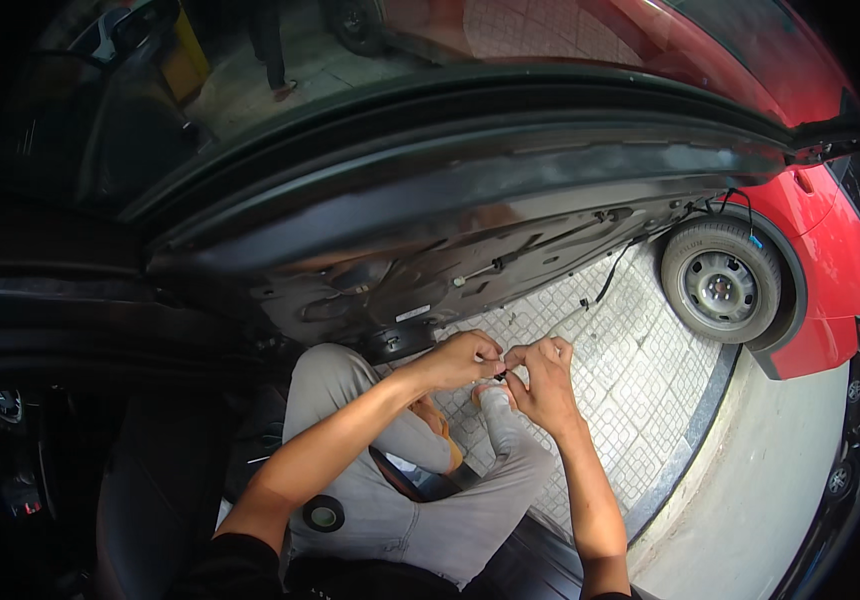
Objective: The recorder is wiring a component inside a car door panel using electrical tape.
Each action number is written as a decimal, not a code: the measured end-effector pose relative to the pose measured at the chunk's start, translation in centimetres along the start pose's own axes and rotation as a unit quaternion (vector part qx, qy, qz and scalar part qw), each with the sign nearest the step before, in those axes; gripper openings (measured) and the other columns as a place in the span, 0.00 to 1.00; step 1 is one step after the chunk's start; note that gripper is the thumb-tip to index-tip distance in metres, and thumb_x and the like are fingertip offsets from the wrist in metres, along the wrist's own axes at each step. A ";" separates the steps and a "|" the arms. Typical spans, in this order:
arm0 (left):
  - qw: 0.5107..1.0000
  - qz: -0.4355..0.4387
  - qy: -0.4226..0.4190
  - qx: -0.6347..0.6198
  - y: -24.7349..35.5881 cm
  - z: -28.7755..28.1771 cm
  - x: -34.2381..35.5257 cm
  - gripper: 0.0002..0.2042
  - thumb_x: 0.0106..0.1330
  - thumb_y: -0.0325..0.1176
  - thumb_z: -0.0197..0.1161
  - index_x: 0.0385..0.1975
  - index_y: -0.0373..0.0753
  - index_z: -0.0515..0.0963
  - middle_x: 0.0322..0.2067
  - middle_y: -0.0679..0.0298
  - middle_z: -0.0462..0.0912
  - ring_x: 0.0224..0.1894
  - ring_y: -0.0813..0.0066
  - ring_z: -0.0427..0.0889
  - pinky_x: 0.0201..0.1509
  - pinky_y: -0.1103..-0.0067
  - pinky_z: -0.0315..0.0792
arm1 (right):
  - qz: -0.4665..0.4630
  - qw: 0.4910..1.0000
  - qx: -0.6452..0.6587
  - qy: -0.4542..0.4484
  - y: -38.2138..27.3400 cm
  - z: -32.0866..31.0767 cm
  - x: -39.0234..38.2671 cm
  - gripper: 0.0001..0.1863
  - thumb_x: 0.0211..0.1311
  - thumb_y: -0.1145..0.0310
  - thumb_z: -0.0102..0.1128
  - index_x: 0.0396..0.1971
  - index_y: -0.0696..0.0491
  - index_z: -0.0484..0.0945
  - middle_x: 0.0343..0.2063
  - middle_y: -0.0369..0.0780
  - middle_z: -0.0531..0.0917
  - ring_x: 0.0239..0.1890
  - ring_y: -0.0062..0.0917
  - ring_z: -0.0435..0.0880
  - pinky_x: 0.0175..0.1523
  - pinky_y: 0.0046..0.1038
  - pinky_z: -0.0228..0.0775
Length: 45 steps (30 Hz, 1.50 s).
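Observation:
My left hand (465,360) and my right hand (545,385) meet above my lower legs, fingertips pinched on a small black piece (501,376), too small to make out. A roll of black tape (338,514) rests on my thigh, in grey trousers. Just beyond my hands is the dark inner side of an open car door (370,290), with bare metal, clips and cables showing. A black cable (602,290) hangs from its right end over the pavement.
A red car with a wheel (719,285) stands at the right, beside grey paving (640,400) and a curb. Dark seat and door frame (70,330) surround me on the left. A person's legs (272,55) show through the window at the top.

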<state>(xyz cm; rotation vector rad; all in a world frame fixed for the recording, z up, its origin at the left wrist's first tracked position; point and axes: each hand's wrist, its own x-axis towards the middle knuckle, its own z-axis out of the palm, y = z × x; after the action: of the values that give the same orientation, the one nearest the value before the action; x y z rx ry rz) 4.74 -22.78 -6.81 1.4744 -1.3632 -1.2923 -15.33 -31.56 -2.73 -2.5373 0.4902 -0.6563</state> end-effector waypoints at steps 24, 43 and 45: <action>0.979 -0.064 -0.061 -0.181 -1.7 2.6 -2.0 0.14 0.84 0.39 0.50 0.50 0.38 0.79 0.47 0.66 0.82 0.49 0.77 0.80 0.50 0.77 0.76 | -0.133 0.987 -0.088 0.001 0.4 0.0 -2.7 0.13 0.53 0.69 0.73 0.41 0.44 0.87 0.28 0.30 0.80 0.36 0.26 0.78 0.48 0.34 0.63; 0.949 0.090 0.272 0.133 1.8 5.7 -4.0 0.12 0.59 0.31 0.74 0.38 0.39 0.78 0.23 0.66 0.80 0.22 0.74 0.79 0.29 0.75 0.74 | 0.072 0.990 0.055 -0.105 -1.2 -2.7 1.2 0.07 0.69 0.64 0.64 0.37 0.51 0.84 0.22 0.42 0.86 0.29 0.40 0.88 0.37 0.38 0.77; 0.936 0.081 0.318 0.130 1.5 6.0 -3.9 0.15 0.57 0.32 0.76 0.41 0.42 0.78 0.21 0.67 0.78 0.21 0.74 0.79 0.28 0.74 0.75 | 0.076 0.988 0.066 -0.113 -1.0 -2.1 1.4 0.07 0.68 0.64 0.64 0.38 0.51 0.85 0.24 0.42 0.87 0.29 0.38 0.89 0.37 0.37 0.78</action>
<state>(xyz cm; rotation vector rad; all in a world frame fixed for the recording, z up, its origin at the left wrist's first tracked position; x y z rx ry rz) -1.14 -18.57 -6.01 1.7137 -1.1998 -0.4622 -15.11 -32.05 -0.06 -2.3836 0.5332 -0.3285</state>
